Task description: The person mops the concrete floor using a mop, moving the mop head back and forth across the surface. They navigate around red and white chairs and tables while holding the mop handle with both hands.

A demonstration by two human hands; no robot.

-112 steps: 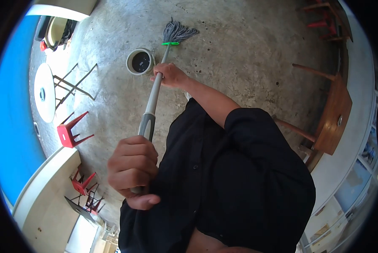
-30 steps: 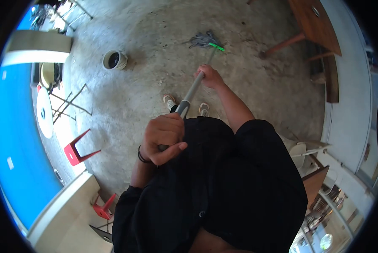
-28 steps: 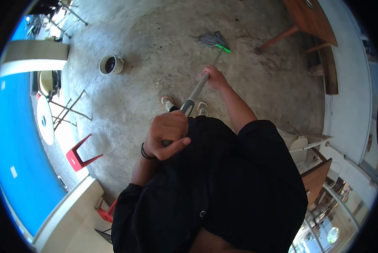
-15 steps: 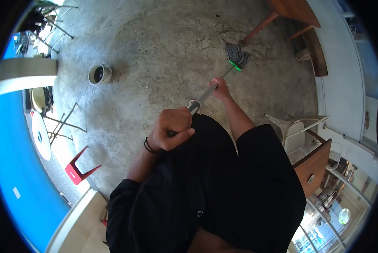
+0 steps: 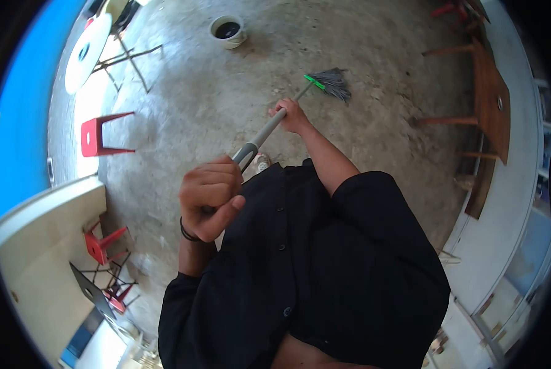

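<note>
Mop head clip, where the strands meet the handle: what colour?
Bright green. The clip sits between the grey mop strands and the handle; the head view shows it clearly.

left hand (image 5: 209, 195): fisted, thumb out, frame centre-left, forearm bent | right hand (image 5: 292, 115): clenched, upper centre, arm stretched forward

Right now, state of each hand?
Left hand: closed around the top of the mop handle.
Right hand: closed on the mop handle, lower down.

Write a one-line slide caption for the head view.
Both hands, left and right, grip a mop on concrete floor.
</note>
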